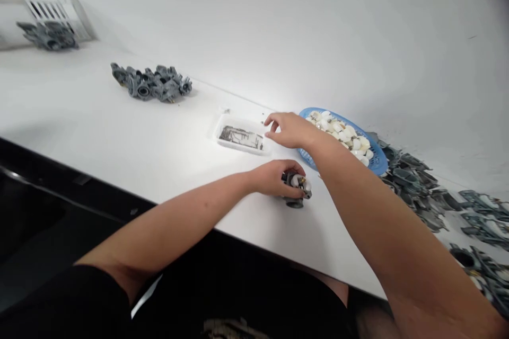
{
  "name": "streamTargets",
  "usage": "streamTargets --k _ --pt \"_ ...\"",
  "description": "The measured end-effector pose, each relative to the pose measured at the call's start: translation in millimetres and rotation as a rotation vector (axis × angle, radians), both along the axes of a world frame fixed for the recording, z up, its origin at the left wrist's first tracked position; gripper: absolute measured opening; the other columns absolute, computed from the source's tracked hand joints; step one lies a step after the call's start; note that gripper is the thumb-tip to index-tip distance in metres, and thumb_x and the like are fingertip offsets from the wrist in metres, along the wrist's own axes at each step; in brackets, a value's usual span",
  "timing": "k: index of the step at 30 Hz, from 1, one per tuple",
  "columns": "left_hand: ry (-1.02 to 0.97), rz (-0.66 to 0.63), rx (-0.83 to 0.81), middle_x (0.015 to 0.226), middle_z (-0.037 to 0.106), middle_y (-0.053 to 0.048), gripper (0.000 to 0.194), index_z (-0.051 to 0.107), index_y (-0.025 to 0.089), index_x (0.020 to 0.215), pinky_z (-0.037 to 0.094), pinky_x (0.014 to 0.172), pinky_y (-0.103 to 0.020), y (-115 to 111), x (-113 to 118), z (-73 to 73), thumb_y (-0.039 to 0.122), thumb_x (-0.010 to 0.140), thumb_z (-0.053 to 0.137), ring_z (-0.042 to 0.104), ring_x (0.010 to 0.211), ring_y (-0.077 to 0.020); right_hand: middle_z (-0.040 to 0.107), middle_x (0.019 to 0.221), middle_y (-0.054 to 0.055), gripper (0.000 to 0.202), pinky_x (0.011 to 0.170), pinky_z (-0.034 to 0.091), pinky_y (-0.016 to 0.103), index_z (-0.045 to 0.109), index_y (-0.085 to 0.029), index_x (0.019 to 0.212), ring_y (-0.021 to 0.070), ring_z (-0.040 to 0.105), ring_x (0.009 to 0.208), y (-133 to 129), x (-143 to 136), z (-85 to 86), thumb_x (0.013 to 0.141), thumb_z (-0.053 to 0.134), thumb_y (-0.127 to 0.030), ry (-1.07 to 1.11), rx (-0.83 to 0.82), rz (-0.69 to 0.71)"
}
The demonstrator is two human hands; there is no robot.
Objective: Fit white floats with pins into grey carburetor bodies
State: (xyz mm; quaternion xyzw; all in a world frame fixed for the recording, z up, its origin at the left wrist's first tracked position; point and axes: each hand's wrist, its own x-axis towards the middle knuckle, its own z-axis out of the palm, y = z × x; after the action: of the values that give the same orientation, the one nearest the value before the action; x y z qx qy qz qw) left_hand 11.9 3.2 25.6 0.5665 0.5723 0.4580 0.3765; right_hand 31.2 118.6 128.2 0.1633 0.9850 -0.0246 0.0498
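My left hand (275, 179) is closed around a grey metal carburetor body (295, 202) near the table's front edge. A white plastic part (298, 181) shows on top of it, close to my thumb. The palm side of the grip is hidden. My right hand (288, 130) hovers at the right end of a small white tray (242, 146), fingers curved and apart, with nothing visible between them. Thin dark pins (234, 136) lie scattered in that tray. Beneath my right forearm sits a blue plastic basket (379, 161) heaped with white plastic floats (344, 135).
A cluster of grey carburetor bodies (153, 83) stands at the left on the white table (191, 143). Further left, more grey castings (51, 36) lie by a white slotted container (75, 13). Many grey castings (413, 177) spread along the right side, behind my right arm.
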Motion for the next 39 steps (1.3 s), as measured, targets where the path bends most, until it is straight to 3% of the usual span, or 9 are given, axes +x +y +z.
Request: streamTargets --k 4,8,13,18,24,28,32,35,39 --pt "-0.013 -0.007 -0.024 0.116 0.073 -0.007 0.058 0.064 0.025 0.119 0.058 0.092 -0.045 0.5 -1.8 -1.5 0.045 0.069 0.085 0.070 0.105 -0.0283 0.073 0.121 0.008 0.040 0.080 0.050 0.032 0.069 -0.024 0.123 0.0236 0.069 0.096 0.4 -32.7 -7.1 0.083 0.073 -0.023 -0.217 0.096 0.036" --pt "-0.086 -0.023 -0.015 0.122 0.072 -0.007 0.062 0.063 0.025 0.120 0.058 0.094 -0.046 3.5 -2.6 -4.9 0.047 0.068 0.086 0.068 0.112 -0.0307 0.075 0.111 0.013 0.040 0.099 0.042 0.041 0.075 -0.021 0.111 0.0312 0.064 0.112 -5.3 -51.6 -19.0 0.072 0.081 -0.015 -0.302 0.252 0.073" --pt "-0.111 0.005 0.028 0.119 0.073 -0.008 0.055 0.064 0.023 0.117 0.059 0.092 -0.047 9.0 -5.6 -10.5 0.044 0.071 0.085 0.069 0.112 -0.0318 0.076 0.108 0.011 0.026 0.117 0.025 0.050 0.079 -0.021 0.093 0.0335 0.050 0.129 -11.2 -59.2 -27.1 0.070 0.078 -0.011 -0.395 0.331 0.174" --pt "-0.106 0.083 0.157 0.123 0.071 -0.010 0.049 0.062 0.021 0.121 0.058 0.097 -0.048 12.7 -10.8 -11.9 0.037 0.078 0.080 0.066 0.118 -0.0315 0.075 0.100 0.012 0.019 0.122 0.014 0.054 0.078 -0.020 0.085 0.0337 0.048 0.129 -8.9 -58.7 -32.7 0.069 0.076 -0.011 -0.451 0.361 0.190" --pt "-0.088 0.165 0.170 0.126 0.070 -0.013 0.050 0.059 0.020 0.126 0.055 0.102 -0.050 15.8 -11.1 -13.8 0.036 0.082 0.077 0.064 0.121 -0.0332 0.072 0.093 0.012 0.022 0.122 0.017 0.051 0.076 -0.019 0.079 0.0331 0.051 0.125 -9.7 -57.6 -42.5 0.061 0.078 -0.008 -0.478 0.346 0.198" --pt "-0.089 0.175 0.172 0.125 0.070 -0.011 0.046 0.059 0.020 0.123 0.054 0.102 -0.046 15.4 -9.8 -13.1 0.034 0.082 0.075 0.064 0.122 -0.0306 0.071 0.095 0.014 0.023 0.113 0.031 0.050 0.074 -0.018 0.081 0.0356 0.052 0.123 -14.1 -58.0 -36.7 0.062 0.075 -0.005 -0.411 0.323 0.165" --pt "-0.081 0.211 0.064 0.117 0.071 -0.008 0.045 0.061 0.022 0.120 0.056 0.091 -0.043 11.2 -9.8 -8.4 0.037 0.081 0.075 0.068 0.107 -0.0278 0.069 0.101 0.017 0.025 0.088 0.046 0.040 0.066 -0.014 0.104 0.0308 0.059 0.106 -14.3 -31.4 -4.2 0.082 0.058 -0.004 -0.241 0.290 0.085" --pt "-0.076 0.239 -0.043 0.111 0.071 -0.005 0.052 0.060 0.026 0.123 0.057 0.079 -0.037 8.7 -10.1 -6.7 0.046 0.079 0.076 0.068 0.095 -0.0241 0.068 0.088 0.008 0.024 0.063 0.044 0.032 0.055 -0.019 0.117 0.0216 0.061 0.075 -8.3 20.0 17.3 0.101 0.038 -0.017 -0.086 0.180 0.017" --pt "-0.103 0.226 -0.058 0.102 0.069 -0.003 0.051 0.061 0.028 0.122 0.051 0.066 -0.030 10.4 -8.8 -7.9 0.050 0.079 0.076 0.062 0.078 -0.0169 0.065 0.078 0.002 0.010 0.057 0.044 0.029 0.052 -0.023 0.104 0.0173 0.062 0.065 3.1 100.6 -1.5 0.102 0.042 -0.025 0.434 -0.128 0.099"
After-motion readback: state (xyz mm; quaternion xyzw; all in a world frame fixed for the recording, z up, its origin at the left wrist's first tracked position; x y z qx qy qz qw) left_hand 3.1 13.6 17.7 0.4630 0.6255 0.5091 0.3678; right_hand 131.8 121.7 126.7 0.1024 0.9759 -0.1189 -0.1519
